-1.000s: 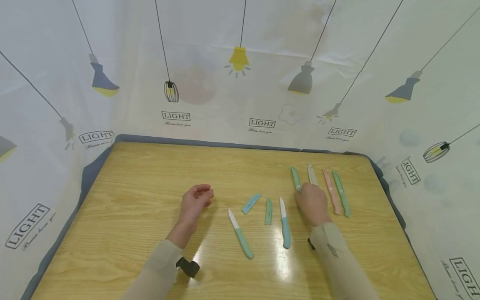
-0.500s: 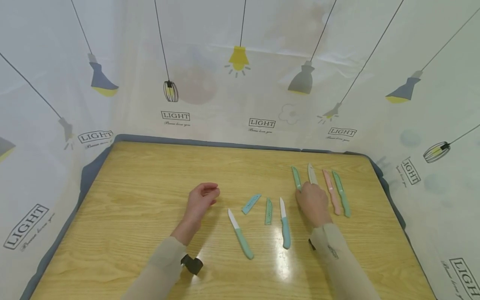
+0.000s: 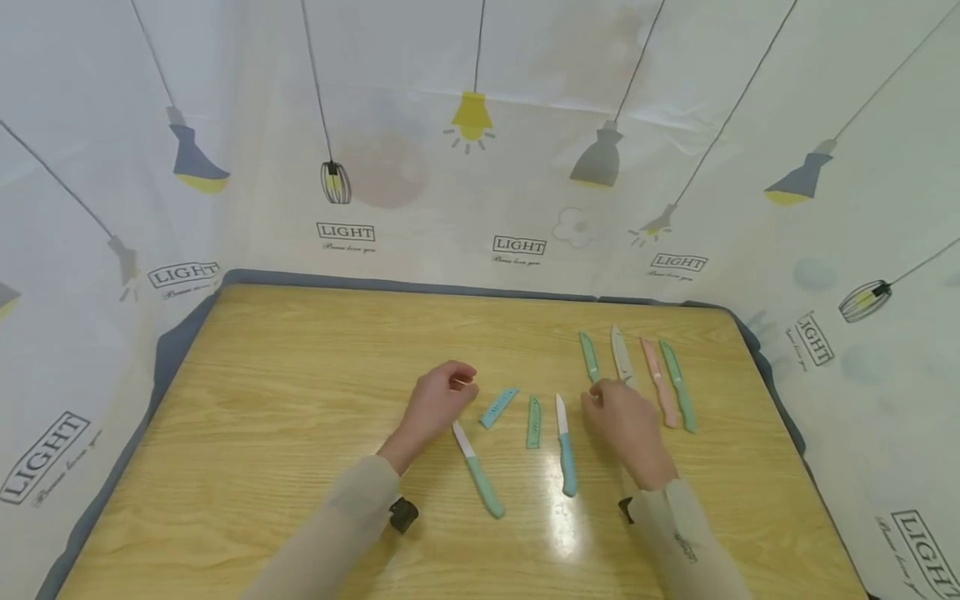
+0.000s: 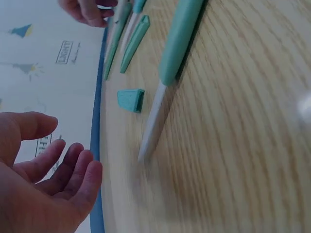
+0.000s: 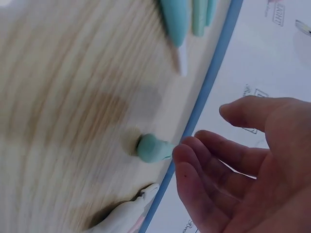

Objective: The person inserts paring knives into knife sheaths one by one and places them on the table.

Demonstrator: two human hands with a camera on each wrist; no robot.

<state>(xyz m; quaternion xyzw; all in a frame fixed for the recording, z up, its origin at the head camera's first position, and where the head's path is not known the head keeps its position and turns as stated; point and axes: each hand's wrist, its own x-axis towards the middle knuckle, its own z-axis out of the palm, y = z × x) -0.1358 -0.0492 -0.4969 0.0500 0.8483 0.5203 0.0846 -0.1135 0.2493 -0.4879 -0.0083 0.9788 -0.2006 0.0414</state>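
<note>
My left hand (image 3: 438, 400) hovers by the tip of a bare-bladed paring knife with a green handle (image 3: 486, 485), its fingers loosely bent around nothing. Just right of it lies a blue blade sheath (image 3: 498, 407). A green blade sheath (image 3: 533, 422) and an uncovered blue-handled paring knife (image 3: 567, 467) lie between the hands. My right hand (image 3: 626, 421) is over the near ends of a sheathed green knife (image 3: 588, 354) and a white knife (image 3: 622, 354), hiding their handles in the head view. In the right wrist view its fingers (image 5: 209, 170) are relaxed and hold nothing, close to the green handle end (image 5: 153, 148).
A pink knife (image 3: 660, 383) and another green knife (image 3: 678, 387) lie side by side at the right. The wooden table (image 3: 300, 350) meets a lamp-printed curtain (image 3: 420, 192) along its back and sides.
My left hand has moved right, toward the blue sheath. My right hand has drawn back slightly toward me, showing more of the white knife. The knives and sheaths stay where they were.
</note>
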